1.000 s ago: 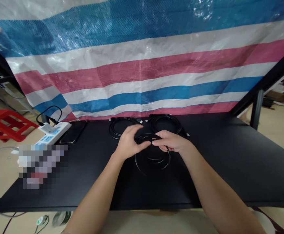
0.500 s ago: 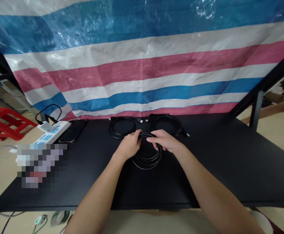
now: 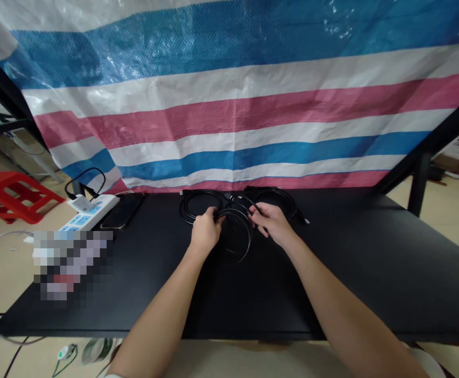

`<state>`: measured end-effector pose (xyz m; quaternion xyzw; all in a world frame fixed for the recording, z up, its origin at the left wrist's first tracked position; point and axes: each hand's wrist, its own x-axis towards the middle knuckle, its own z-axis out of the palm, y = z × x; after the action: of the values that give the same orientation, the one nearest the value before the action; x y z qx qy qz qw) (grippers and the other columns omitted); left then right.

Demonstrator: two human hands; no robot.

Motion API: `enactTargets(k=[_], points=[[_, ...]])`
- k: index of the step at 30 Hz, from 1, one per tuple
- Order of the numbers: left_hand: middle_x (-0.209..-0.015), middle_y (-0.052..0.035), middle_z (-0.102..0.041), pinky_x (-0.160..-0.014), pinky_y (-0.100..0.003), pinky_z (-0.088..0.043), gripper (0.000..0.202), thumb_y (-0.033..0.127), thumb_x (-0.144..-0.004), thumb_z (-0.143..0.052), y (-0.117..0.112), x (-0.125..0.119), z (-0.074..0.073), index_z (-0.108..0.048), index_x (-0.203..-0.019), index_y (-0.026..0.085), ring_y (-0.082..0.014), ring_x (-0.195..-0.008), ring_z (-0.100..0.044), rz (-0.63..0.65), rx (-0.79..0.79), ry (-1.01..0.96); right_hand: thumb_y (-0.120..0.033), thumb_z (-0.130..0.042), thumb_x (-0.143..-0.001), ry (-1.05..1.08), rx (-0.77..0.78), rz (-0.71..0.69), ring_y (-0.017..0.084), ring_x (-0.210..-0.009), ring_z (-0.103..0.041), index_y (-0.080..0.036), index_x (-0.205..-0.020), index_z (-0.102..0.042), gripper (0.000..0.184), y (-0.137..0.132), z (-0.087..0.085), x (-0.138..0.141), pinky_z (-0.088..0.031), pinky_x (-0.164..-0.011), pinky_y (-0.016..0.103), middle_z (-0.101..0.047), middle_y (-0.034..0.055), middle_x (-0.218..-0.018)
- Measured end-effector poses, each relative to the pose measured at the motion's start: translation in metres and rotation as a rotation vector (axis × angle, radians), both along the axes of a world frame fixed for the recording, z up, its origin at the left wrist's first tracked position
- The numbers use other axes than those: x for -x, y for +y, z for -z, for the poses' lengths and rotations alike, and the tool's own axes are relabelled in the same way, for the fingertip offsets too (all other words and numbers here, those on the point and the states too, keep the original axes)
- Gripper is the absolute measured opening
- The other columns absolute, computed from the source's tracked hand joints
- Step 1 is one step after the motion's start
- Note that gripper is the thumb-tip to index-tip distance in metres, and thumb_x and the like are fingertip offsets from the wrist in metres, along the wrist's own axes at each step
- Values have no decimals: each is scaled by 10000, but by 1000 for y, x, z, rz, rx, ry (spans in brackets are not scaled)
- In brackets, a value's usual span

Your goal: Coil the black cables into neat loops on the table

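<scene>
Above the middle of the black table, my left hand (image 3: 206, 231) is closed around the upper left part of a coiled black cable (image 3: 249, 239), whose loops hang below. My right hand (image 3: 271, 223) pinches a single strand of that cable on the right, drawn a little apart from the other loops. Behind my hands lie two more coils on the table: a left black cable coil (image 3: 183, 210) and a right black cable coil (image 3: 292, 202). Both are partly covered by my hands and the held cable.
A white power strip (image 3: 91, 212) with a plugged-in adapter stands at the table's left, beside a black phone (image 3: 123, 212). A blurred patch covers something in front of them. A striped plastic sheet (image 3: 233, 121) hangs behind the table (image 3: 371, 262). A red stool (image 3: 17, 194) stands farther left.
My right hand has shifted slightly right, drawing one strand away from the bundle. My left hand still grips the coil, whose loops now hang more tilted. The view has shifted slightly.
</scene>
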<state>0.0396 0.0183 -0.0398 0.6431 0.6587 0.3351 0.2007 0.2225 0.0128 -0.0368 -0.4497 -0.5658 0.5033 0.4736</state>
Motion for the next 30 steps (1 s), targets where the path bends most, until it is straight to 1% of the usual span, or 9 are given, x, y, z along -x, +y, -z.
enactTargets(k=[4,9,12,15,18,20,23,27,30], points=[[-733,-75,-699,-721,-333,-490,301,265,-790,-615,1,-1,7,-635,-1081,193,-239,-707,-674,-6,27,-99,-408,-822,-425,-81,-121,-39,116,-615,-493,-192,-719,-567,445,-3,-1,5,-379,-516,232,-550,-30,-664],[-873,-86,-723,-788,-343,-498,291,247,-775,-633,-2,-6,1,-639,-1063,205,-239,-809,-683,-20,-41,-164,-363,-760,-500,-51,-1,-173,77,-474,-405,-191,-776,-575,375,-5,-2,4,-279,-399,204,-525,-53,-604],[-938,-75,-724,-810,-335,-502,300,200,-712,-689,-4,-12,-3,-651,-1010,210,-235,-880,-675,26,-49,-252,-341,-734,-502,38,80,-236,62,-403,-350,-187,-689,-551,303,-7,0,4,-221,-359,204,-483,-67,-518],[-948,-65,-717,-803,-314,-504,359,118,-640,-719,-3,-16,-4,-642,-983,190,-212,-889,-670,92,31,-421,-312,-717,-498,157,128,-320,54,-371,-330,-196,-572,-473,281,-10,1,4,-205,-368,204,-444,-73,-431],[-775,-22,-702,-709,-275,-512,267,85,-652,-692,-1,-15,-3,-620,-895,171,-160,-737,-666,236,183,-644,-325,-698,-494,234,170,-423,51,-346,-313,-207,-543,-440,288,-11,2,3,-211,-381,209,-402,-85,-380],[-590,21,-632,-573,-242,-491,140,126,-680,-688,1,-11,-4,-584,-766,163,-123,-546,-612,309,282,-738,-363,-680,-522,160,175,-361,64,-348,-326,-211,-563,-461,270,-8,4,4,-213,-380,213,-417,-77,-386],[-423,74,-493,-417,-216,-412,219,218,-680,-718,3,-4,-6,-507,-644,174,-82,-353,-467,266,341,-825,-419,-619,-637,-125,39,-95,104,-412,-420,-211,-574,-505,246,-3,9,7,-286,-412,235,-501,-29,-456],[-378,92,-435,-335,-186,-335,247,182,-612,-755,6,5,-10,-510,-643,174,-57,-302,-376,121,362,-969,-367,-571,-743,-478,-218,161,165,-577,-556,-212,-670,-576,171,-1,13,20,-414,-585,289,-614,19,-613],[-403,69,-480,-321,-180,-309,227,111,-571,-748,9,13,-15,-545,-663,156,-51,-305,-370,64,373,-1072,-304,-571,-776,-779,-170,191,218,-683,-621,-198,-865,-616,146,-3,9,33,-434,-649,314,-668,56,-725]])
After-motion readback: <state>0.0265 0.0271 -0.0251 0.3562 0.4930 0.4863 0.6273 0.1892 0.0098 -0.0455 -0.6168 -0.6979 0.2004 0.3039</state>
